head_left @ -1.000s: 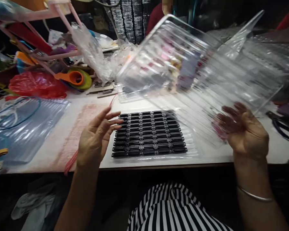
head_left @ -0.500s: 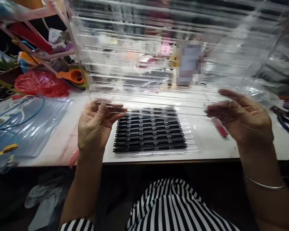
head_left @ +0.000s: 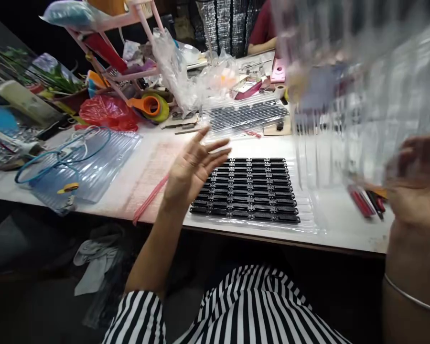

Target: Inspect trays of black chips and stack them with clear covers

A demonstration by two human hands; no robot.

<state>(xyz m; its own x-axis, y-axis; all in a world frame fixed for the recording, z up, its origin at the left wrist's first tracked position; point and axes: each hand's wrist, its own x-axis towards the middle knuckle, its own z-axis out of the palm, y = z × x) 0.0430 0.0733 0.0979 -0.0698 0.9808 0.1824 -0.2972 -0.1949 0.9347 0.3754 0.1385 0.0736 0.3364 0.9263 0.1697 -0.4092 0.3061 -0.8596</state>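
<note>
My left hand (head_left: 197,167) is raised with its fingers spread and nothing in it, just left of the rows of black slotted parts (head_left: 251,191). Those parts lie side by side in a clear ribbed plastic tray (head_left: 310,215) near the table's front edge. At the far right my right hand (head_left: 415,177) grips the lower part of a second clear ribbed plastic tray (head_left: 361,110), held up and blurred by motion. Through its plastic my right fingers show only faintly.
Another clear tray with dark strips (head_left: 247,114) lies farther back. Red and black tools (head_left: 367,200) sit at the right. On the left are blue cables (head_left: 60,160) over clear ribbed sheets (head_left: 103,172), a red plastic bag (head_left: 107,112) and a pink rack (head_left: 139,74). A person's arm (head_left: 261,47) rests beyond.
My left hand has let go of the clear tray. My right hand has carried it to the right and turned it, so its ribs now run upright. The view has shifted left.
</note>
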